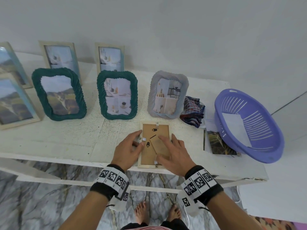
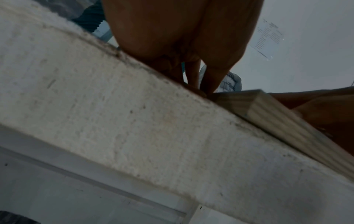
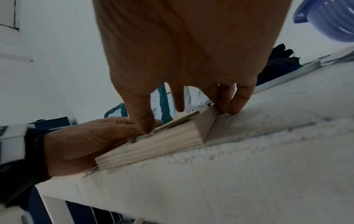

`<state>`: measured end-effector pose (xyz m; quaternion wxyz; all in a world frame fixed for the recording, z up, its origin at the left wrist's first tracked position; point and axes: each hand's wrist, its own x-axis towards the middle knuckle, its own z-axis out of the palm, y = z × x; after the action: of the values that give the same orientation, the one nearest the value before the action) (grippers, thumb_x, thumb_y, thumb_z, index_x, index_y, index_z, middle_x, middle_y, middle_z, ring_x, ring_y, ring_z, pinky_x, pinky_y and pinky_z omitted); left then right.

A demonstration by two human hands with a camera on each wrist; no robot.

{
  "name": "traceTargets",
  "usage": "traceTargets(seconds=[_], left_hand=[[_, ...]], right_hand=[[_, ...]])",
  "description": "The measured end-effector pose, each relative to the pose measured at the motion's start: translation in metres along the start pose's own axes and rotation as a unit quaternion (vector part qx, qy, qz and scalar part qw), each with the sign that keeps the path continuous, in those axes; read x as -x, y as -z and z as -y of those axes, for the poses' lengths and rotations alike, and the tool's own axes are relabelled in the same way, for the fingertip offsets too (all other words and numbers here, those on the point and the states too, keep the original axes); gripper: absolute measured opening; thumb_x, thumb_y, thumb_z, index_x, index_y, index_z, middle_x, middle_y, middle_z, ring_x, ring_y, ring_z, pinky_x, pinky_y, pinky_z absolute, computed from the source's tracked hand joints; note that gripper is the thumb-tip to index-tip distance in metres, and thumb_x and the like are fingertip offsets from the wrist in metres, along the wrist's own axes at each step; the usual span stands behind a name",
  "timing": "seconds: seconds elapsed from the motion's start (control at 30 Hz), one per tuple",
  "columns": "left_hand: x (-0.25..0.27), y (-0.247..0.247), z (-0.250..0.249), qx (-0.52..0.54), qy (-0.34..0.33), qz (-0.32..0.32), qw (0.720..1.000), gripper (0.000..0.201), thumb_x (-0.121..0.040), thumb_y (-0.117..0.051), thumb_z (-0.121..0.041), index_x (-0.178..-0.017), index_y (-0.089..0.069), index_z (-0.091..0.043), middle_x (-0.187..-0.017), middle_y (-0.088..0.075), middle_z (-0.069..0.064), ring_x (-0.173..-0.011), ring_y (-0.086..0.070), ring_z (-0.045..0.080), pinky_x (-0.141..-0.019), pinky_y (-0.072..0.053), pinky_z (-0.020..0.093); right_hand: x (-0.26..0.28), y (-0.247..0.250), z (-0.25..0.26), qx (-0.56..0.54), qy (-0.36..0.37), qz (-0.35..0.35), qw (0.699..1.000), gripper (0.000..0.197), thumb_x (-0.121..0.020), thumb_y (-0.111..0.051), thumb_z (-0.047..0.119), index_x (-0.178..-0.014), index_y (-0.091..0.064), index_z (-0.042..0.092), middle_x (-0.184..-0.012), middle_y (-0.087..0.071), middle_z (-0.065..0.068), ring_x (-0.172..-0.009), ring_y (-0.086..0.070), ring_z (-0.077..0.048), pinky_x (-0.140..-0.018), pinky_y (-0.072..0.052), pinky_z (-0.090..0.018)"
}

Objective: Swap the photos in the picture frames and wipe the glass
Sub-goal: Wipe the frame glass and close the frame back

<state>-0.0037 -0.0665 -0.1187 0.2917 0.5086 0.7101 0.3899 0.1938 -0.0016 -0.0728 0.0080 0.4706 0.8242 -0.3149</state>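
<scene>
Wooden frame [image 1: 155,145] face down at the tabletop [image 1: 66,138] front edge. Left hand [image 1: 127,151] fingers loosely curved against its left side, right hand [image 1: 174,155] spread flat on the backing, neither grip clamped. Upright frames behind, checked cloth [image 1: 192,111] and purple basket [image 1: 249,125] crowding the right.

no legible text; wristbands [image 1: 114,177] bear only square-patterned markers

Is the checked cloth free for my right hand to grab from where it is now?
Probably yes: the checked cloth lies uncovered beside the grey frame, with bare table between it and the right hand.
</scene>
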Motion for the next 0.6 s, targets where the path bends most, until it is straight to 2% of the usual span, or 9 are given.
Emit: traceTargets(seconds=[0.07,0.1,0.2,0.3,0.37,0.43,0.5,0.6], left_hand=[[0.003,-0.001,-0.005,0.049,0.02,0.007,0.999,0.041,-0.096,-0.059,-0.034,-0.136,-0.051,-0.039,-0.13,-0.06,-0.012,-0.113,-0.058,0.006,-0.096,-0.051,0.037],[0.005,-0.001,-0.009,0.084,0.024,0.011,0.996,0.039,-0.097,-0.058,-0.03,-0.134,-0.052,-0.041,-0.135,-0.057,-0.011,-0.121,-0.055,0.008,-0.101,-0.049,0.039],[0.007,0.001,-0.022,0.14,0.005,0.005,0.99,0.038,-0.099,-0.05,-0.025,-0.135,-0.052,-0.039,-0.147,-0.046,-0.011,-0.134,-0.046,0.011,-0.111,-0.04,0.044],[0.005,0.009,-0.044,0.219,0.015,-0.025,0.975,0.036,-0.1,-0.041,-0.034,-0.135,-0.053,-0.033,-0.136,-0.057,-0.011,-0.122,-0.057,0.014,-0.102,-0.048,0.042],[0.006,0.014,-0.064,0.271,0.029,-0.044,0.961,0.033,-0.106,-0.035,-0.033,-0.134,-0.054,-0.028,-0.13,-0.062,-0.009,-0.11,-0.065,0.018,-0.089,-0.054,0.029],[0.007,0.016,-0.081,0.323,0.052,-0.014,0.945,0.039,-0.106,-0.027,-0.035,-0.135,-0.052,-0.025,-0.124,-0.067,-0.004,-0.099,-0.07,0.019,-0.08,-0.056,0.024],[0.007,0.015,-0.092,0.353,0.062,0.042,0.933,0.044,-0.105,-0.022,-0.04,-0.136,-0.051,-0.026,-0.12,-0.07,-0.001,-0.101,-0.071,0.02,-0.083,-0.057,0.028],[0.005,0.009,-0.093,0.28,0.044,0.094,0.954,0.044,-0.105,-0.023,-0.039,-0.133,-0.055,-0.025,-0.116,-0.072,-0.004,-0.107,-0.068,0.011,-0.093,-0.053,0.028]], right_hand=[[-0.001,-0.002,0.001,-0.056,-0.007,-0.011,0.998,0.07,-0.086,-0.053,0.051,-0.147,-0.022,0.038,-0.153,-0.026,-0.012,-0.14,-0.014,-0.03,-0.11,-0.022,-0.042],[-0.001,-0.003,0.001,-0.085,-0.014,-0.017,0.996,0.069,-0.086,-0.053,0.053,-0.146,-0.025,0.038,-0.153,-0.029,-0.01,-0.141,-0.015,-0.03,-0.11,-0.022,-0.042],[-0.002,-0.003,0.004,-0.153,-0.025,-0.026,0.988,0.07,-0.081,-0.05,0.066,-0.142,-0.034,0.037,-0.149,-0.038,-0.002,-0.14,-0.025,-0.026,-0.112,-0.028,-0.044],[0.001,0.003,0.009,-0.182,-0.019,-0.056,0.982,0.072,-0.076,-0.042,0.077,-0.134,-0.045,0.034,-0.137,-0.047,0.004,-0.13,-0.041,-0.019,-0.107,-0.038,-0.043],[0.006,0.012,0.015,-0.206,-0.012,-0.081,0.975,0.068,-0.082,-0.043,0.075,-0.132,-0.049,0.03,-0.13,-0.051,0.009,-0.12,-0.047,-0.013,-0.103,-0.04,-0.036],[0.011,0.023,0.019,-0.27,-0.023,-0.098,0.957,0.064,-0.083,-0.045,0.07,-0.131,-0.051,0.028,-0.124,-0.057,0.011,-0.111,-0.055,-0.009,-0.093,-0.045,-0.028],[0.016,0.033,0.019,-0.335,-0.041,-0.112,0.935,0.063,-0.078,-0.048,0.07,-0.128,-0.051,0.031,-0.114,-0.065,0.007,-0.099,-0.064,-0.008,-0.08,-0.052,-0.026],[0.02,0.043,0.01,-0.382,-0.083,-0.121,0.912,0.062,-0.076,-0.058,0.069,-0.126,-0.049,0.034,-0.105,-0.069,-0.002,-0.088,-0.069,-0.014,-0.07,-0.06,-0.038]])
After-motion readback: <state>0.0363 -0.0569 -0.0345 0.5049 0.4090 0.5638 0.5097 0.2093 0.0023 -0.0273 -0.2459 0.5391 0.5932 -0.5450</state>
